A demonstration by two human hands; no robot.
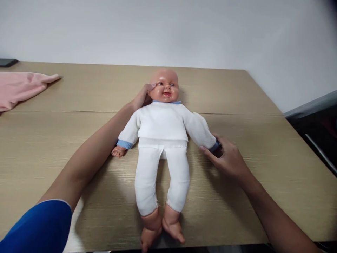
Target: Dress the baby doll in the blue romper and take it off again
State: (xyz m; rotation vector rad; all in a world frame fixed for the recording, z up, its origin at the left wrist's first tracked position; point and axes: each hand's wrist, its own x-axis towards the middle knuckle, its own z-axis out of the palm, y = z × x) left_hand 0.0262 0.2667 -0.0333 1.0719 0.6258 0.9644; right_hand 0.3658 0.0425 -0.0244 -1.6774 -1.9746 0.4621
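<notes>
A baby doll (162, 140) in a white top and white trousers lies face up in the middle of the wooden table (52, 140), head toward the wall. My left hand (143, 96) rests against the side of the doll's head, fingers curled round it. My right hand (228, 158) pinches the blue cuff at the end of the doll's sleeve on the right side. The doll's other hand and both bare feet show.
A pink cloth (18, 88) lies at the table's far left, with a dark flat object (7, 62) behind it at the wall. A dark piece of furniture (316, 123) stands just past the table's right edge.
</notes>
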